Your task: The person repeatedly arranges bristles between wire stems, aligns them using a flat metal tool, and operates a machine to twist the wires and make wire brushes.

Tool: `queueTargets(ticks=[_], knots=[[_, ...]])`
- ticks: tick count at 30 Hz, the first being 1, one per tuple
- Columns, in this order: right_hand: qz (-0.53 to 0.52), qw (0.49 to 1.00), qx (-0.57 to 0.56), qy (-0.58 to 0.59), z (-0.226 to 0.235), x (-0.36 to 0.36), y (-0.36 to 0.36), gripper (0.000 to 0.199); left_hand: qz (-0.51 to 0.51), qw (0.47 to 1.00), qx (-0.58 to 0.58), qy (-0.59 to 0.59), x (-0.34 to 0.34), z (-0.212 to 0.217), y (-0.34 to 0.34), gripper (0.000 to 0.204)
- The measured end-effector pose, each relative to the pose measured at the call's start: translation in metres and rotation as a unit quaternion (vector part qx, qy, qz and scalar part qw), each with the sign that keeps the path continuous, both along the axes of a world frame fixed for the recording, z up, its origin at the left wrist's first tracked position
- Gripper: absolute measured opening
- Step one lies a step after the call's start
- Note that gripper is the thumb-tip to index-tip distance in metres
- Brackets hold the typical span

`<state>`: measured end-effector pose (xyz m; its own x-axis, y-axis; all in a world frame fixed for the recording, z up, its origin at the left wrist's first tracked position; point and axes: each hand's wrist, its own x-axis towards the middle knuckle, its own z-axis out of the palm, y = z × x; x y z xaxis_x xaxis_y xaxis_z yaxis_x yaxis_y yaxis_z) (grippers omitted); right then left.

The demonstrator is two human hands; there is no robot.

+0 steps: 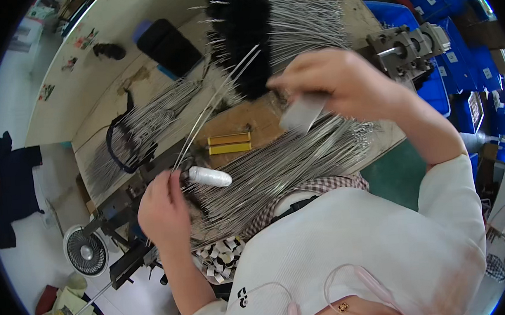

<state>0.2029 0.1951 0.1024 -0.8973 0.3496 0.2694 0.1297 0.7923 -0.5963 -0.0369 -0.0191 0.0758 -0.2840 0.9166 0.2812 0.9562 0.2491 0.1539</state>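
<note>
My left hand [165,204] pinches the lower ends of a pair of thin metal rods [208,109], which slant up and away to the right. Close beside that hand is a white, rounded, wrapped piece [210,177]. My right hand [341,84] is raised over the bench, its fingers smeared by motion. A pale grey flat piece [304,114] shows just under it; whether the fingers grip it I cannot tell. Below both hands lies a wide pile of thin metal rods [276,161]. Between them sits a yellow block with a dark slot [229,144] on a brown board [262,122].
More metal rods [307,19] lie at the far side beside black fuzzy material [241,35]. A metal clamp-like fixture [409,50] stands at the right edge, near a blue bin [392,13]. A black pad [168,43] lies far left; a fan [86,251] stands lower left.
</note>
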Motion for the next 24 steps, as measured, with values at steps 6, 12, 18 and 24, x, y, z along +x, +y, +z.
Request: queueTargets(ticks=[6,12,18,24], knots=[[0.010,0.983,0.057,0.174,0.041,-0.018,0.032,0.023,-0.064,0.979,-0.048,-0.188,0.034,0.005,-0.005,0.011],[-0.202,0.967,0.028,0.154,0.066,0.004,0.012,0.024,-0.203,0.973,0.044,-0.097,0.075,-0.023,0.062,0.015],[0.019,0.985,0.075,-0.154,-0.007,-0.002,-0.015,0.040,-0.152,0.988,0.021,-0.008,0.041,-0.013,0.030,0.014],[0.120,0.963,0.240,0.001,-0.053,-0.103,-0.072,0.019,-0.036,0.990,0.042,0.130,-0.003,-0.015,-0.025,0.019]])
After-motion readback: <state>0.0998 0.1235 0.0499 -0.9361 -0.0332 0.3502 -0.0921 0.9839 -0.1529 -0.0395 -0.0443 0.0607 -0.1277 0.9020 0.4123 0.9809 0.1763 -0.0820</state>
